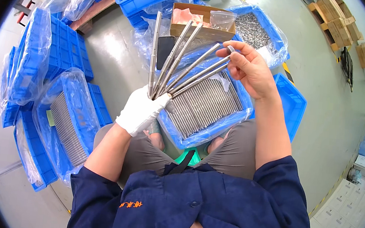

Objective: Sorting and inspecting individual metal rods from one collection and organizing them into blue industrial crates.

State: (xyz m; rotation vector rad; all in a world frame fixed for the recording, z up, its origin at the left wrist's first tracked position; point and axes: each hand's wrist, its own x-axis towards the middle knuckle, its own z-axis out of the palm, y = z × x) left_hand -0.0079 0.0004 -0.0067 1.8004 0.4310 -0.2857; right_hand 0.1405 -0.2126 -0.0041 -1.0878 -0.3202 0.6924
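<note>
Several steel rods (154,53), frame centre, are fanning upward; left hand (142,109) is clasping their lower ends, apparently keeping tips reachable; right hand (254,72), upper right of centre, is pinching a small metal piece (230,49) by one tip.

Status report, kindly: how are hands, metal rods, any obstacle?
Left hand, gloved, gripping fanned metal rods. Right hand, bare, at rods' far ends. Blue crate below; no visible obstruction.
</note>
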